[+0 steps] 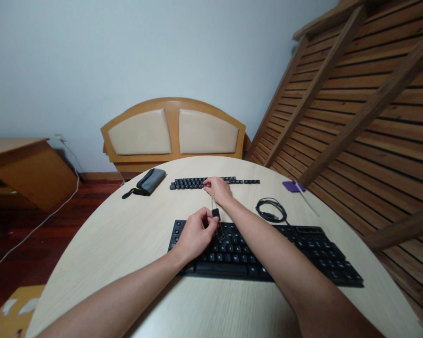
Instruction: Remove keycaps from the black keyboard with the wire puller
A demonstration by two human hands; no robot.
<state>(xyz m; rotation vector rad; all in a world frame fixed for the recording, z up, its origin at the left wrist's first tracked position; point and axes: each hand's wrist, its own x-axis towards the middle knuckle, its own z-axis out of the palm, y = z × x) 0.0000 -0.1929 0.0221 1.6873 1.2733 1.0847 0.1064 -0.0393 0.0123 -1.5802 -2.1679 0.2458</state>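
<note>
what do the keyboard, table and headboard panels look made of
Keyboard: probably black plastic, mostly matte; it looks uniformly dark and moulded. Table: perhaps wood-look laminate; pale, smooth, fine-grained. Headboard panels: possibly padded leatherette; smooth beige with slight sheen.

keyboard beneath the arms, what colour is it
Black keyboard, with pale key markings; it shows best in the head view.

Tabletop [127, 239] lies open left of the keyboard [229, 258], up to the pouch [151, 182]. The right arm [264, 239] slants over the keyboard, blocking a low sideways pass from the left hand [197, 234] to the coiled cable [268, 216]. Right of the coil, a gap runs toward the purple pad [290, 187].
</note>
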